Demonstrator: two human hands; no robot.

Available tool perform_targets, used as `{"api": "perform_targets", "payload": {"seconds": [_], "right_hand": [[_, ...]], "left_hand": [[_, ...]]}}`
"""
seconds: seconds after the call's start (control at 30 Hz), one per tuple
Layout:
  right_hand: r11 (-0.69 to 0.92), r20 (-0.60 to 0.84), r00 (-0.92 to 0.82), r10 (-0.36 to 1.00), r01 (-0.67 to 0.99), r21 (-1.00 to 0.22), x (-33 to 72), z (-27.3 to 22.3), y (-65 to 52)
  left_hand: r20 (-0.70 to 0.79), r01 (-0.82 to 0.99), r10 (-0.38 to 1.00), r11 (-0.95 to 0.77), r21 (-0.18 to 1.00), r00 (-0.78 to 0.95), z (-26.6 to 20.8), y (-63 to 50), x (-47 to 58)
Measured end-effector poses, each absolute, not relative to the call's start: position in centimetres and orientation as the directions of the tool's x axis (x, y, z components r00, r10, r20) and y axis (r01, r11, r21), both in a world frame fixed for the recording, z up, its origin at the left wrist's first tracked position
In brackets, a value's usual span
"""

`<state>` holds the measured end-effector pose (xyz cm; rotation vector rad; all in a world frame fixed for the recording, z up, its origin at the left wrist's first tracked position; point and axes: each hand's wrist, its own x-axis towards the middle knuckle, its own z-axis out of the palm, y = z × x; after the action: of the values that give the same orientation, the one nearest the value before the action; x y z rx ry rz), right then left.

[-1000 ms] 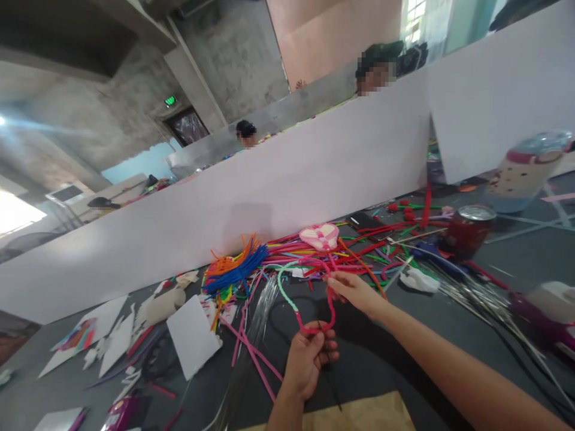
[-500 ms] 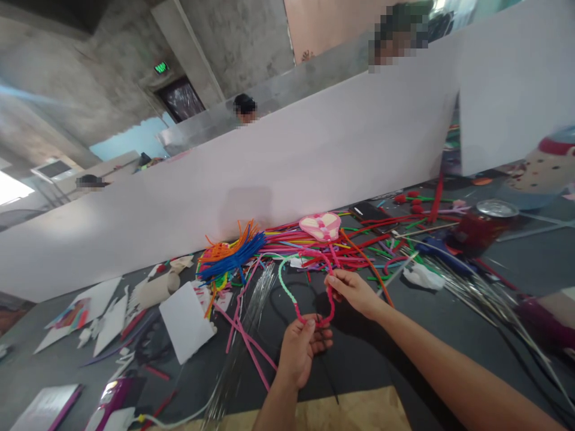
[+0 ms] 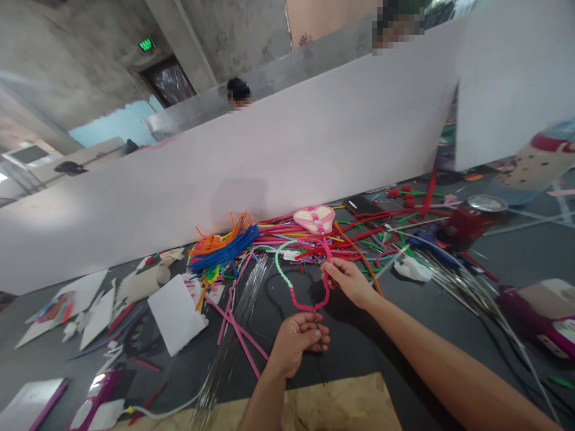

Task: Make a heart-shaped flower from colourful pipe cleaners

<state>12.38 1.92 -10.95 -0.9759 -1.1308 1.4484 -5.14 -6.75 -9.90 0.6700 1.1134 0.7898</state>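
A loop of pink and mint-green pipe cleaner [image 3: 283, 274] is held up over the dark table. My right hand [image 3: 350, 282] pinches its right side between thumb and fingers. Below the loop, my left hand [image 3: 300, 340] is closed on a thin dark wire stem [image 3: 322, 366] that runs down from the loop's bottom. Just beyond the loop lies a padded pink and cream heart-shaped piece [image 3: 314, 219]. Part of the stem is hidden by my left fingers.
Blue pipe cleaners [image 3: 227, 248] and many coloured ones lie along the white partition [image 3: 188, 197]. Thin metal wires [image 3: 224, 347] spread left of my hands. To the right are a drink can [image 3: 474, 221], a blue glue gun [image 3: 426, 236] and a polka-dot bottle [image 3: 527, 164]. Brown paper [image 3: 341, 404] lies nearest me.
My left hand has moved from the loop's lower edge down onto the stem. My right hand keeps its pinch on the loop. The camera view has shifted slightly.
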Motion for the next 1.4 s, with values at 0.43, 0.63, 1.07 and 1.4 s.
{"api": "perform_targets", "payload": {"seconds": [0.43, 0.63, 1.07, 1.4], "right_hand": [[0.088, 0.085, -0.063, 0.994, 0.041, -0.995, 12.7, -11.5, 2.7], [0.167, 0.228, 0.103, 0.968, 0.414, -0.895, 17.3, -10.9, 5.3], [0.052, 0.155, 0.093, 0.984, 0.675, -0.736, 17.9, -11.0, 10.7], [0.143, 0.164, 0.014, 0.986, 0.414, -0.899, 18.8, -8.3, 4.9]], "left_hand": [[-0.476, -0.248, 0.867, 0.499, 0.830, 0.148, -10.0, -6.3, -4.9], [-0.449, -0.308, 0.886, 0.461, 0.832, 0.112, -9.7, -6.1, -5.0], [-0.403, -0.399, 0.910, 0.406, 0.822, 0.095, -10.0, -6.1, -5.3], [-0.406, -0.389, 0.908, 0.413, 0.824, 0.103, -10.2, -6.3, -5.2]]}}
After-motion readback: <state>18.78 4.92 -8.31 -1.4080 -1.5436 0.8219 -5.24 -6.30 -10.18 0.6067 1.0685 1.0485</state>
